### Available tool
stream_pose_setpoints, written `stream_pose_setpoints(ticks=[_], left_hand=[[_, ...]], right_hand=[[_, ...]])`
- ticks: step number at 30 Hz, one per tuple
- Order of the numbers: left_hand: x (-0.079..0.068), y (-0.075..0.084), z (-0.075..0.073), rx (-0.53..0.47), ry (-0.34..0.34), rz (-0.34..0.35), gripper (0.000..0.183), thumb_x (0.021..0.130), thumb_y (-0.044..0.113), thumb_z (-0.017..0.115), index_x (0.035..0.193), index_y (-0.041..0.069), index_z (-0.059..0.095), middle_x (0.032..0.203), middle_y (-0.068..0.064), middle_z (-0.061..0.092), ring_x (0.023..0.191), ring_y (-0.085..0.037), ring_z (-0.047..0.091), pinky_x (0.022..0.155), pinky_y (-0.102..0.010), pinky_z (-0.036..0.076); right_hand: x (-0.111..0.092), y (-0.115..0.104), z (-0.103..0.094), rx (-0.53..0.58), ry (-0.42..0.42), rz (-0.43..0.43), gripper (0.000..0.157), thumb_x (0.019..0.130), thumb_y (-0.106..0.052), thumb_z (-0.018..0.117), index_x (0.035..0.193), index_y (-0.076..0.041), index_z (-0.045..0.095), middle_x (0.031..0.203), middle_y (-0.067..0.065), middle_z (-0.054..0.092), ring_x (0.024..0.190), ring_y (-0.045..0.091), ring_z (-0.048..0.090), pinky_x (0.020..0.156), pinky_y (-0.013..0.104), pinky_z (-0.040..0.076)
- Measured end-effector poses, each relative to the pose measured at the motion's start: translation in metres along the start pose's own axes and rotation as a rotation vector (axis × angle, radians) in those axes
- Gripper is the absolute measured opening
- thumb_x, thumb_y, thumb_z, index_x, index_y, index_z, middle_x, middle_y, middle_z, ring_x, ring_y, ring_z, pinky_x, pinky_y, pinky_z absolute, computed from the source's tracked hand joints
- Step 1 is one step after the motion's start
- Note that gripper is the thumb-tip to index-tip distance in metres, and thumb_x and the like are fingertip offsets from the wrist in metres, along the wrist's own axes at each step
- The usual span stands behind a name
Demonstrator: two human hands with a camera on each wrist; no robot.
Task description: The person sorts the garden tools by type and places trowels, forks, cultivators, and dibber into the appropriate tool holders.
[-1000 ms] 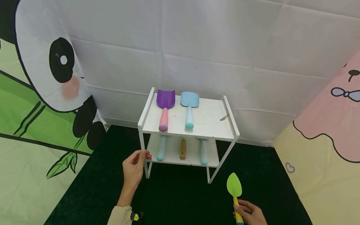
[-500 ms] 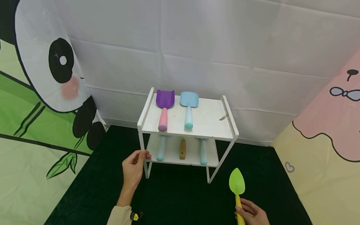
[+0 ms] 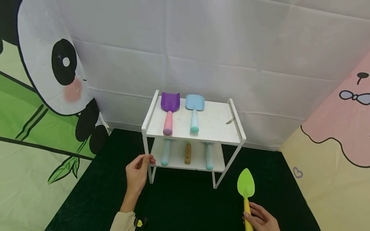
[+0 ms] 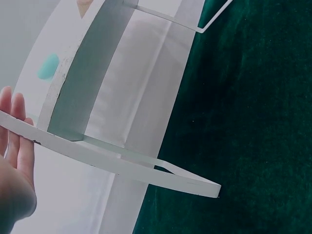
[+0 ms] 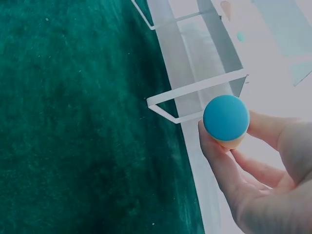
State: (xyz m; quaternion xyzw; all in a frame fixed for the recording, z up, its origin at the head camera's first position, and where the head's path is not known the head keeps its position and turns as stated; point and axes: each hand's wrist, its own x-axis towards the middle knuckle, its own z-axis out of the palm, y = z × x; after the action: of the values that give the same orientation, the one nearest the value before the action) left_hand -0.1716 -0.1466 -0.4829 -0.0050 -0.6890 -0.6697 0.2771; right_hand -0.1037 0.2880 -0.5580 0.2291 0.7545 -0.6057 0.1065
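Note:
My left hand (image 3: 138,173) grips the left front leg of a small white two-tier rack (image 3: 215,128); in the left wrist view its fingers (image 4: 18,105) show behind the white bar. At the lower right, my right hand (image 3: 261,218) holds a small trowel (image 3: 246,183) by its yellow handle, the lime-green blade pointing up and away. The handle's round blue end (image 5: 226,118) faces the right wrist camera. On the top shelf lie a purple shovel with a pink handle (image 3: 168,123) and a light-blue shovel (image 3: 195,102).
Two light-blue handles, a left one (image 3: 166,152) and a right one (image 3: 209,156), and a wooden handle (image 3: 188,153) stick out on the lower shelf; their heads are hidden by the top shelf. White cloth (image 3: 214,48) hangs behind. Dark green fabric (image 3: 179,205) covers the ground.
My right hand has shifted slightly right, and the trowel's blade has moved up and to the right. My left hand and the rack stay put.

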Motion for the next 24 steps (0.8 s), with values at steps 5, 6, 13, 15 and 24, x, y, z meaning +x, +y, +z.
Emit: stream_pose_setpoints(ticks=[5, 6, 13, 15, 24], left_hand=[[0.000, 0.000, 0.000, 0.000, 0.001, 0.009, 0.022, 0.106, 0.006, 0.056, 0.096, -0.008, 0.070, 0.090, -0.019, 0.073, 0.079, -0.014, 0.071, 0.083, -0.020, 0.057], [0.000, 0.000, 0.000, -0.002, 0.002, 0.011, 0.022, 0.106, 0.005, 0.056, 0.096, -0.009, 0.070, 0.089, -0.019, 0.073, 0.079, -0.014, 0.071, 0.083, -0.020, 0.057], [0.000, -0.002, 0.001, -0.010, 0.009, 0.041, 0.021, 0.105, 0.003, 0.056, 0.095, -0.009, 0.070, 0.089, -0.019, 0.073, 0.078, -0.012, 0.070, 0.082, -0.019, 0.057], [-0.001, -0.003, 0.001, -0.008, 0.009, 0.047, 0.021, 0.105, 0.002, 0.055, 0.096, -0.008, 0.070, 0.089, -0.018, 0.073, 0.078, -0.012, 0.070, 0.082, -0.018, 0.056], [0.002, -0.019, 0.000, -0.017, 0.017, 0.036, 0.019, 0.105, 0.002, 0.056, 0.096, -0.007, 0.071, 0.089, -0.017, 0.073, 0.078, -0.011, 0.070, 0.081, -0.019, 0.056]], right_hand=[[-0.007, -0.007, 0.001, 0.003, 0.013, -0.022, 0.070, 0.089, -0.024, 0.083, 0.141, 0.006, 0.049, 0.109, 0.013, 0.073, 0.093, 0.035, 0.074, 0.079, 0.045, 0.061], [-0.009, -0.009, 0.001, 0.005, 0.014, -0.025, 0.071, 0.088, -0.025, 0.084, 0.142, 0.006, 0.049, 0.110, 0.014, 0.072, 0.094, 0.035, 0.074, 0.079, 0.045, 0.061], [-0.021, -0.020, 0.001, 0.037, 0.023, -0.045, 0.105, 0.065, -0.047, 0.092, 0.143, 0.006, 0.047, 0.117, 0.021, 0.070, 0.095, 0.037, 0.073, 0.078, 0.043, 0.062], [-0.024, -0.023, 0.001, 0.045, 0.026, -0.057, 0.108, 0.062, -0.048, 0.092, 0.144, 0.006, 0.047, 0.118, 0.023, 0.069, 0.095, 0.037, 0.074, 0.077, 0.042, 0.062], [-0.037, -0.035, 0.003, 0.060, 0.042, -0.090, 0.075, 0.086, -0.021, 0.086, 0.145, 0.004, 0.046, 0.122, 0.023, 0.068, 0.097, 0.037, 0.074, 0.076, 0.037, 0.062]])
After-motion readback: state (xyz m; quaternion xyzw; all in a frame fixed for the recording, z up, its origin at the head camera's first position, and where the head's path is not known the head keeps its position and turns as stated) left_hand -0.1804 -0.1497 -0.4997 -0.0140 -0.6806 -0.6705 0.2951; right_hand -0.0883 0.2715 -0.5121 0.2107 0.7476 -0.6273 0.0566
